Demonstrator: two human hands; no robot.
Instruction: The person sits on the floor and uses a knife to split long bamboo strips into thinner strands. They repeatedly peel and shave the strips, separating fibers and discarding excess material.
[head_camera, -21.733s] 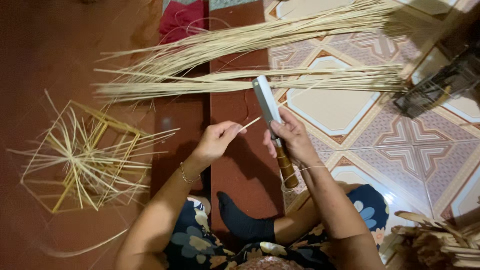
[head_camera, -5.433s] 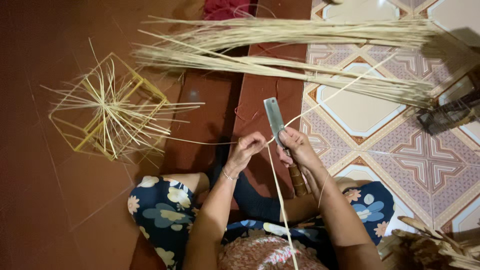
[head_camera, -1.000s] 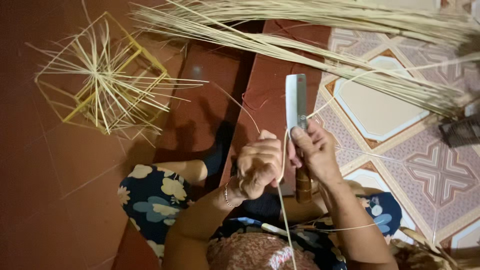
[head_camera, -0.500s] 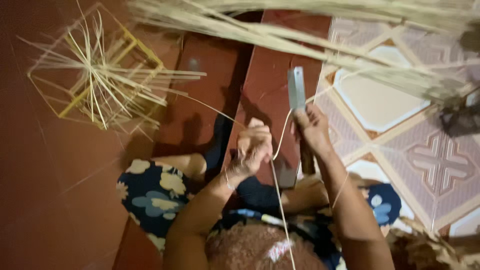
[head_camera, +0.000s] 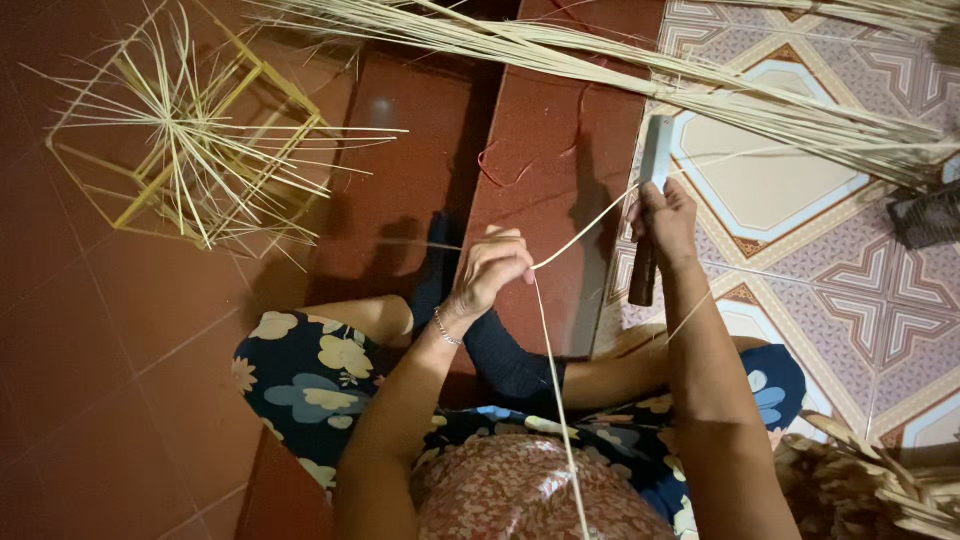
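My left hand (head_camera: 490, 268) is pinched shut on a thin pale strip (head_camera: 585, 225), which runs taut up to the knife (head_camera: 652, 190) my right hand (head_camera: 665, 215) grips upright by its handle; I judge the tension keeps the blade biting. Beyond lie a strip bundle (head_camera: 640, 80) and a woven frame (head_camera: 190, 140) on the floor (head_camera: 120, 330).

You grip a dull metal blade (head_camera: 657, 152) with dark wooden handle (head_camera: 643, 272) — dry, matt straw strip (head_camera: 556, 380), glossy floor tiles (head_camera: 770, 180).
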